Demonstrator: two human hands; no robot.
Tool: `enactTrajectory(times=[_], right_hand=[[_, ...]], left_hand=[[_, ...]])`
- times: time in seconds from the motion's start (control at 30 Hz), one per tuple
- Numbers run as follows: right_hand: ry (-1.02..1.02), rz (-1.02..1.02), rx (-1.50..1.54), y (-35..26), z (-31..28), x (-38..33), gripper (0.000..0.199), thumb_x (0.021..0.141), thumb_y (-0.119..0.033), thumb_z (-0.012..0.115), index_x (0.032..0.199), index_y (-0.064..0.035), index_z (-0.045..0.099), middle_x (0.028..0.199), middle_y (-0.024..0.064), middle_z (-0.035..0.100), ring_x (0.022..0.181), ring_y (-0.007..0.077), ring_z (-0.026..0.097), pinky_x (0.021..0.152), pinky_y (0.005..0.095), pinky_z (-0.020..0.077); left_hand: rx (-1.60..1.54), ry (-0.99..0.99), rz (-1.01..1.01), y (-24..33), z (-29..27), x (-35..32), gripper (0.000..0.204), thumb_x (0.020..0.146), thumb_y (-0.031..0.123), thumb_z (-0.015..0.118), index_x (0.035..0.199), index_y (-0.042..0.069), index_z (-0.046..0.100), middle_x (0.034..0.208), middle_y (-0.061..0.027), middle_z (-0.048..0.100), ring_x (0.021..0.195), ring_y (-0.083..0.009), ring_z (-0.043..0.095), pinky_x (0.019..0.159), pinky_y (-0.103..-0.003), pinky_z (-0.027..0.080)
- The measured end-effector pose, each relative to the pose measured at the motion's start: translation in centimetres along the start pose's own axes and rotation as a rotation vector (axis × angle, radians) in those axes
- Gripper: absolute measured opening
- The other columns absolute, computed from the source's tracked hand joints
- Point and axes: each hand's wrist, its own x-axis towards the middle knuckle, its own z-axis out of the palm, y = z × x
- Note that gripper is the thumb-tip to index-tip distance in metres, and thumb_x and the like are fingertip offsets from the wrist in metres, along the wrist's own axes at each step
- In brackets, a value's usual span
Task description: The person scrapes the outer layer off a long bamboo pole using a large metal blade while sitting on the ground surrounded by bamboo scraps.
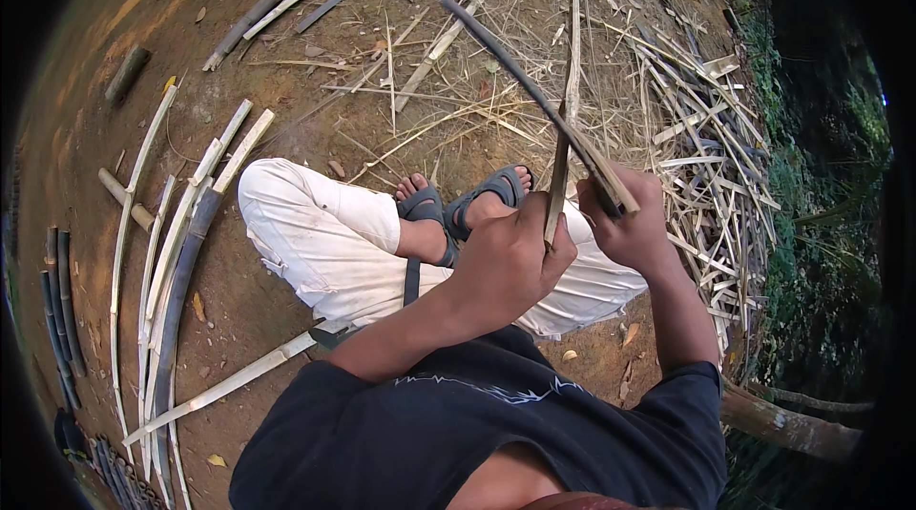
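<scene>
Ahead of the left hand [510,257] and right hand [625,224], a pale strip [573,52] and a dark strip [515,66] are crossing, blocking a straight pass. A heap of split pieces [711,190] is crowding the ground's right edge. Between the left-edge strips [181,271] and the trousers [315,224], a lane of ground [229,271] is opening, a slanting slat [229,389] lying across its near end.

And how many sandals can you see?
2: one sandal on the left foot, another sandal on the right foot. No others show.
</scene>
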Motion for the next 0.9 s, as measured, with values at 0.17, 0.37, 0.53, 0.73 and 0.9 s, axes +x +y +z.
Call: enactTrajectory(times=[0.17, 0.37, 0.53, 0.73, 0.9], right_hand=[[0.096, -0.332, -0.327, -2.2, 0.1, -1.3, 0.030, 0.060, -0.011, 0.076, 0.078, -0.0042, 0.053, 0.066, 0.0132, 0.055, 0.060, 0.0341, 0.060, 0.053, 0.0421, 0.0447], [0.137, -0.387, -0.271, -1.4, 0.5, -1.0, 0.027, 0.062, -0.011, 0.075, 0.074, -0.0055, 0.051, 0.062, 0.0107, 0.053, 0.058, 0.0330, 0.060, 0.054, 0.0429, 0.0450], [0.162, -0.037, -0.464, 4.2, 0.9, 0.9, 0.024, 0.066, -0.013, 0.075, 0.078, -0.0055, 0.056, 0.072, 0.0172, 0.067, 0.064, 0.0379, 0.066, 0.060, 0.0455, 0.0513], [0.104, -0.108, -0.293, 1.5, 0.7, 0.0, 0.022, 0.070, -0.011, 0.074, 0.081, -0.0035, 0.057, 0.068, 0.0174, 0.060, 0.063, 0.0399, 0.062, 0.057, 0.0459, 0.0471], [0.100, -0.143, -0.427, 2.0, 0.8, 1.3, 0.024, 0.060, -0.006, 0.072, 0.080, -0.0062, 0.058, 0.072, 0.0131, 0.064, 0.067, 0.0365, 0.065, 0.057, 0.0454, 0.0490]], left_hand=[[0.085, -0.054, 0.128, -0.3, 0.0, -0.7, 0.016, 0.093, 0.018, 0.063, 0.103, 0.005, 0.065, 0.086, -0.0162, 0.065, 0.081, -0.0366, 0.064, 0.072, -0.049, 0.049], [0.560, -0.022, 0.485, -1.5, -0.4, -1.1, 0.022, 0.093, 0.012, 0.062, 0.111, 0.001, 0.062, 0.086, -0.0207, 0.064, 0.075, -0.0395, 0.064, 0.066, -0.047, 0.050], [0.121, -0.007, 0.071, -2.2, 1.7, 0.8, 0.022, 0.091, 0.007, 0.060, 0.102, -0.012, 0.055, 0.077, -0.0266, 0.060, 0.064, -0.0449, 0.064, 0.052, -0.047, 0.050], [0.055, 0.018, 0.040, -0.7, 0.8, -0.1, 0.022, 0.089, 0.007, 0.061, 0.101, -0.011, 0.057, 0.073, -0.0268, 0.062, 0.064, -0.0440, 0.064, 0.055, -0.047, 0.050], [0.041, 0.026, 0.005, -1.1, 0.5, -0.3, 0.020, 0.090, 0.011, 0.062, 0.092, -0.009, 0.059, 0.068, -0.0209, 0.055, 0.074, -0.0399, 0.057, 0.069, -0.048, 0.047]])
